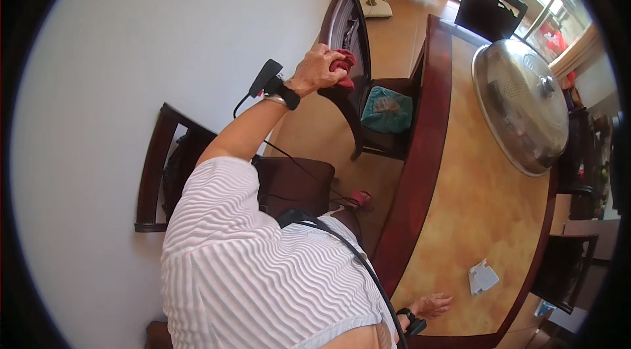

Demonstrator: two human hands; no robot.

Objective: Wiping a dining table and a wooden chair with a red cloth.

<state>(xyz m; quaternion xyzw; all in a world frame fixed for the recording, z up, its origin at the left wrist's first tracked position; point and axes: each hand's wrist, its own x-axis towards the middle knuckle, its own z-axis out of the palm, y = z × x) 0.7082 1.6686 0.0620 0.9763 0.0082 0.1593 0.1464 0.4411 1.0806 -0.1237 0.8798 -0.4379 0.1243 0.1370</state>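
My left hand point(323, 69) is closed around a bunched red cloth point(343, 67), which touches the curved backrest of a dark wooden chair point(369, 43). Low on the right, my right hand point(433, 305) lies palm down at the near end of the table point(473, 211), its fingers apart and nothing in it. A small light-grey folding stand point(482, 278) is on the tabletop just beyond those fingers. Both wrists wear black straps with devices. On that chair's seat lies a teal cloth point(389, 111) with a pale patch in the middle.
A large metal domed lid point(522, 102) stands at the table's far end. Another dark chair point(296, 179) is close beside me, and more chairs stand around the table. Black cables hang by my body. A white wall point(123, 53) runs along the left; a white-based stand point(377, 6) is beyond.
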